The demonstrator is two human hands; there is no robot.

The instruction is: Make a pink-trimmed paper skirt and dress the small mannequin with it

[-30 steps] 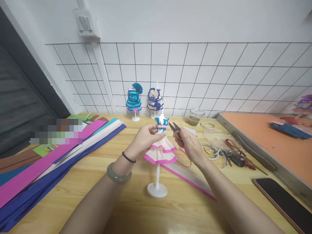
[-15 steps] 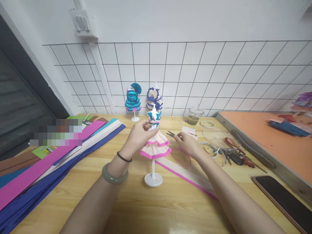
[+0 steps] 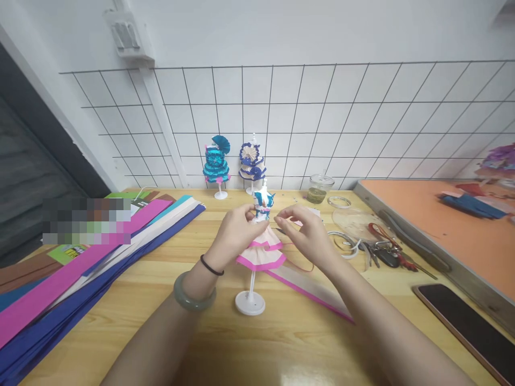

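- The desk (image 3: 281,348), smooth pale wood, ends at the wall at twelve o'clock from our dress form (image 3: 261,256); its grain shows towards six o'clock, between our forearms.
- The orange board (image 3: 422,225) lies at three o'clock, its raised grey edge bounding our room on that side.
- Paper strips (image 3: 92,254) lie layered at nine o'clock, long and flat, in pink, white and blue.
- The phone (image 3: 466,327), a dark rounded slab, lies at four o'clock.
- A cream strip (image 3: 308,289) with a pink edge slants from below the skirt towards four o'clock.
- Our left hand (image 3: 239,230) grasps the dress form at the waist; our right hand (image 3: 308,230), fingers curled, is just beside it at three o'clock, and we cannot tell whether it holds anything.
- The dress form, at the clock's centre, leans slightly: ruffled cream skirt with pink hems, blue-and-white bodice, round white base.
- A teal form (image 3: 216,166) stands at eleven, a navy-and-cream form (image 3: 251,161) near twelve, both pleated.
- The clear cup (image 3: 319,190), between one and two o'clock, holds something greenish.
- Keys (image 3: 388,254) lie bunched at three o'clock.
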